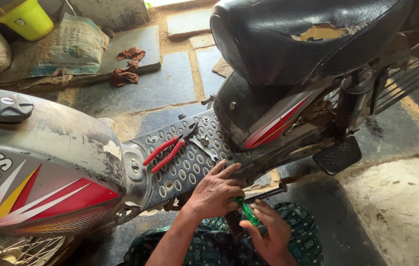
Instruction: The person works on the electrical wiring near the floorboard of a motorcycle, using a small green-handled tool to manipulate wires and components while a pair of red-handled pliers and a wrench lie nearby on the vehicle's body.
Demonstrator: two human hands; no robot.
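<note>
1. Left hand (214,189): fingers spread wide, palm down, pressed flat on the lower edge of the moped's perforated footboard (190,162); it grips nothing
2. Right hand (268,231): fingers curled closed around the green handle of a screwdriver (245,211), just beside the left hand
3. Screwdriver: handle lies between the two hands, below the footboard edge; its tip is hidden
4. Red-handled pliers (167,150): lying on the footboard, apart from both hands, with a spanner (203,147) just beside them
5. Seat (293,34): black, torn, above the footboard
</note>
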